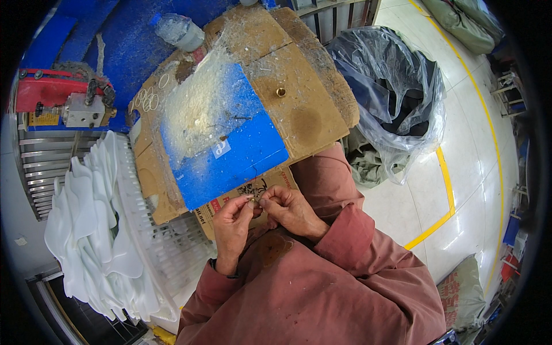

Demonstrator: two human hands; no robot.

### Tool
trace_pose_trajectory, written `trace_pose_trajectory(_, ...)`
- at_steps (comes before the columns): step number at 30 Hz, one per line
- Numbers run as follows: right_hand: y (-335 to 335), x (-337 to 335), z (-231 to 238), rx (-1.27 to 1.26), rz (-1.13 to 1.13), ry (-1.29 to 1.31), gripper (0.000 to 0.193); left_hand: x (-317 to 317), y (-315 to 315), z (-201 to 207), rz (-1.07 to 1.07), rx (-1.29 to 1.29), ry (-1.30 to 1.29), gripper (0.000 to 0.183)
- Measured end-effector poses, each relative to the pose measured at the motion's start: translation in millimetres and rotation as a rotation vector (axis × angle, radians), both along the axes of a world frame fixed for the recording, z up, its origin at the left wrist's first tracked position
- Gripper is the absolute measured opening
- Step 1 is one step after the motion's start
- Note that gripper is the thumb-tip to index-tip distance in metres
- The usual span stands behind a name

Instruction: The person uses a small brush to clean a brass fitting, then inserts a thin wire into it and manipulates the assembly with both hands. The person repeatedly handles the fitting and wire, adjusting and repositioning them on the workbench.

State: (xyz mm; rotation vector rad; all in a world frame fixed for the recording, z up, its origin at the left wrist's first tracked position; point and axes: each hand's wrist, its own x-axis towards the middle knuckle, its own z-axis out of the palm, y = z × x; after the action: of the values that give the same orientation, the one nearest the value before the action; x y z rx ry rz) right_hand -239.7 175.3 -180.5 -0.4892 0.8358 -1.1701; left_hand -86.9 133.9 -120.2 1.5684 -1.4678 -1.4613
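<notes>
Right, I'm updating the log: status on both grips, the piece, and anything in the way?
Left grip pinching small gold-coloured piece. Right grip pinched close alongside; hold unclear. Piece partly hidden. Pale debris on blue sheet beyond.

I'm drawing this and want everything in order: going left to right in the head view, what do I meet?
Blade-shaped white plastic parts → left hand → right hand → clear plastic bag → greenish sack

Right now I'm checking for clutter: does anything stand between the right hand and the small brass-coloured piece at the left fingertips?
Nothing visible does: the right hand is right beside the piece; whether they touch is unclear.
</notes>
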Motion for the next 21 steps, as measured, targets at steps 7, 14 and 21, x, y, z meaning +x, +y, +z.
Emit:
trace_pose_trajectory(7,0.8,0.3,-0.4,0.012,0.014,0.018,0.015,1.3,0.4,-3.0,-0.004,-0.001,0.036,0.017)
trace_pose_trajectory(14,1.8,2.6,-3.1,-0.018,-0.006,0.083,0.014,0.5,0.8,-2.4,-0.021,-0.032,-0.009,0.016)
trace_pose_trajectory(21,1.6,1.3,-6.4,-0.276,-0.118,0.489,0.01,0.3,3.4,-1.2,-0.299,-0.565,-0.45,0.017)
